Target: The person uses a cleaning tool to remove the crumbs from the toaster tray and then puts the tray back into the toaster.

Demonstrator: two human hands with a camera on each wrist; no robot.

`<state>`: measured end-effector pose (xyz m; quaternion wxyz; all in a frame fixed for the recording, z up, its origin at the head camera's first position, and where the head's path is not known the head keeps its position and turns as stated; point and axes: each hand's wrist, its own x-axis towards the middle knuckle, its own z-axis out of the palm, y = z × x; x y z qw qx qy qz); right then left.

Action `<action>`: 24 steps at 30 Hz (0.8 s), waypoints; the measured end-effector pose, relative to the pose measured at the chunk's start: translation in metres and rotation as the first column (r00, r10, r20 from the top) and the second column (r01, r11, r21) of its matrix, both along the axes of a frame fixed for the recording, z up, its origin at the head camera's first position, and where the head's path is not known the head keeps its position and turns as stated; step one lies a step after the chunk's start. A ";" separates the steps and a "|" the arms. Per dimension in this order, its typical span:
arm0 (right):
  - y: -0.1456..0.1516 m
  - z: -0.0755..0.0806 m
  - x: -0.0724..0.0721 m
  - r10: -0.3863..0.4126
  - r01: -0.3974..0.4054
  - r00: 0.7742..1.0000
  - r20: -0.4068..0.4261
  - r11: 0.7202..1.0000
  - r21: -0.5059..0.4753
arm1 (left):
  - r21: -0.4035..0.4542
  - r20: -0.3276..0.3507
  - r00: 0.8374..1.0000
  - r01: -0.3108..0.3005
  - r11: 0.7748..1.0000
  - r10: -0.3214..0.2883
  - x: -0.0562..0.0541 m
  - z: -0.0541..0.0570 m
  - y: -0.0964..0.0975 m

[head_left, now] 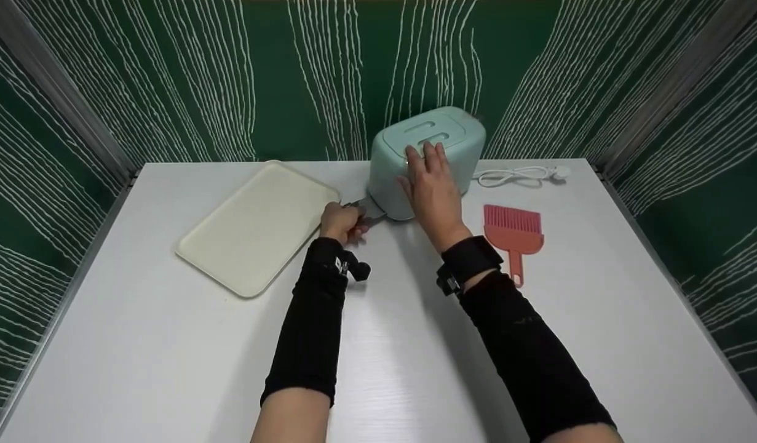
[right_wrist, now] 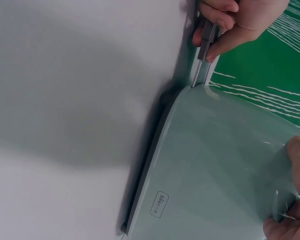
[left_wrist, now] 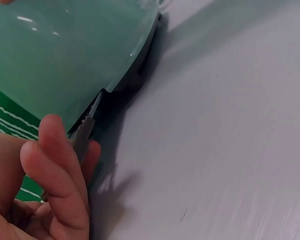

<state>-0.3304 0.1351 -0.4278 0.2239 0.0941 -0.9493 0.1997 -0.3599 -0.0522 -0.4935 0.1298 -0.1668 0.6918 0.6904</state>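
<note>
A mint-green toaster (head_left: 393,175) with a lidded top stands at the back of the white table. My left hand (head_left: 340,221) is at its left end, low down, and pinches the grey grip of a thin metal crumb tray (right_wrist: 203,62). The metal part of that tray runs into the toaster's base, where the rest is hidden. Against the front side and top edge of the toaster lies my right hand (head_left: 436,194), fingers extended onto the lid. The right wrist view shows a small printed label (right_wrist: 159,204) on the toaster's side.
A cream rectangular tray (head_left: 261,227) lies on the left, its right edge close to my left hand. Right of the toaster are a bundled white cord (head_left: 507,177) with its plug (head_left: 561,174) and a red hand brush (head_left: 515,237). Green walls border the table's back and sides.
</note>
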 end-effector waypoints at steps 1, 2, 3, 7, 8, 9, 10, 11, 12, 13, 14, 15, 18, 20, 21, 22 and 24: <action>0.000 0.000 0.000 0.001 -0.001 1.000 0.003 1.000 0.000 | 0.006 0.000 1.000 0.006 1.000 -0.006 0.001 0.001 -0.001; 0.000 0.000 0.000 0.001 -0.001 1.000 0.005 1.000 0.001 | 0.012 0.001 1.000 0.010 1.000 -0.010 0.001 0.001 -0.002; -0.001 0.000 0.000 0.002 -0.002 1.000 0.007 1.000 0.001 | 0.015 0.001 1.000 0.014 1.000 -0.014 0.002 0.002 -0.003; -0.001 0.001 0.000 0.003 -0.003 1.000 0.006 1.000 0.006 | 0.029 -0.001 1.000 0.017 0.999 -0.017 0.002 0.003 -0.003; -0.001 0.001 0.000 0.003 -0.003 1.000 0.006 1.000 0.007 | 0.035 -0.004 1.000 0.017 0.999 -0.017 0.002 0.003 -0.003; -0.001 0.001 0.000 0.003 -0.003 1.000 0.006 1.000 0.006 | 0.041 -0.007 1.000 0.017 0.999 -0.017 0.002 0.003 -0.003; -0.001 0.001 0.000 0.003 -0.003 1.000 0.007 1.000 0.008 | 0.050 -0.011 1.000 0.019 0.999 -0.018 0.002 0.004 -0.003; -0.001 0.001 0.000 0.004 -0.004 1.000 0.008 1.000 0.007 | 0.062 -0.015 1.000 0.019 0.998 -0.019 0.003 0.004 -0.003; -0.001 0.001 0.000 0.005 -0.005 1.000 0.008 1.000 0.008 | 0.068 -0.018 1.000 0.022 0.997 -0.021 0.003 0.004 -0.003; -0.001 0.001 0.000 0.006 -0.006 1.000 0.009 1.000 0.011 | 0.071 -0.022 0.999 0.025 0.997 -0.023 0.003 0.004 -0.004; 0.000 0.001 0.001 0.008 -0.008 1.000 0.012 1.000 0.014 | 0.072 -0.022 0.999 0.027 0.997 -0.025 0.003 0.004 -0.004; 0.000 0.001 0.001 0.010 -0.010 1.000 0.013 1.000 0.014 | 0.070 -0.024 0.999 0.029 0.997 -0.027 0.003 0.004 -0.004; 0.000 0.001 0.002 0.017 -0.017 1.000 0.012 1.000 0.013 | 0.059 -0.025 0.999 0.034 0.998 -0.033 0.004 0.005 -0.005; 0.000 0.001 0.002 0.017 -0.018 1.000 0.014 1.000 0.010 | 0.056 -0.024 0.999 0.034 0.998 -0.033 0.004 0.005 -0.006; 0.000 0.001 0.002 0.018 -0.018 1.000 0.013 1.000 0.007 | 0.054 -0.022 0.999 0.034 0.998 -0.033 0.004 0.006 -0.006; 0.000 0.001 0.002 0.017 -0.017 1.000 0.013 1.000 0.006 | 0.051 -0.019 0.999 0.034 0.998 -0.033 0.004 0.006 -0.006; 0.000 0.001 0.002 0.016 -0.016 1.000 0.019 1.000 0.007 | 0.044 -0.014 0.999 0.034 0.998 -0.033 0.004 0.006 -0.007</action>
